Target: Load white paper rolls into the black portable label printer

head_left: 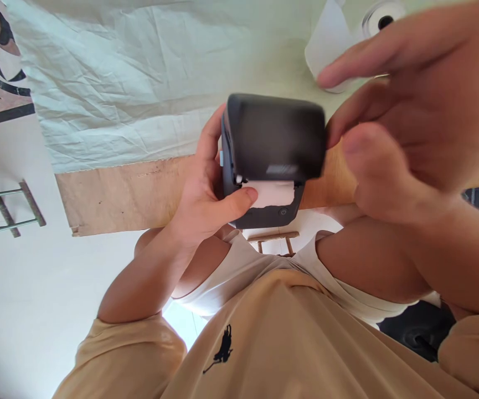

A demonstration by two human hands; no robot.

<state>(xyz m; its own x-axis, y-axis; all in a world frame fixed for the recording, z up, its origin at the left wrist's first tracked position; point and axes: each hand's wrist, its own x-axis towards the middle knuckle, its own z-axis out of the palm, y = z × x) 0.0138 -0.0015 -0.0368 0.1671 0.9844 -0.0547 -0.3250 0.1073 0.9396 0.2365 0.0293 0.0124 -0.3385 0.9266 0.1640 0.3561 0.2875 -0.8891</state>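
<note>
Head camera view shows the black printer (278, 136) held at the front edge of the wooden board (131, 191), its near end reaching past that edge, over the person's shorts (226, 277). Whether the board bears any of its weight, I cannot tell. The chief risk looks like a drop: the left hand (200, 205) seems to be the only sure hold, and if that grip slackens or the printer is pushed toward the body, it could tip off the edge. The white paper (274, 195) sticking out under the cover (278, 138) could crease, tear or be dragged askew, since the left thumb (245, 198) lies over its side. A slip of that thumb might also press the power button (283, 211) just beside the paper.

As for pose, the left hand grasps the printer's left side, fingers around the far part of that wall, thumb across the front, forearm rising from the lower left. The right hand (389, 122) is blurred, fingers spread and grasping nothing that shows; one fingertip is at the cover's right edge, though contact is unclear. Its index finger overlaps the loose paper strip (328, 41) near the roll (382, 19) on the cloth (139, 72); a low sweep could snag that strip.
</note>
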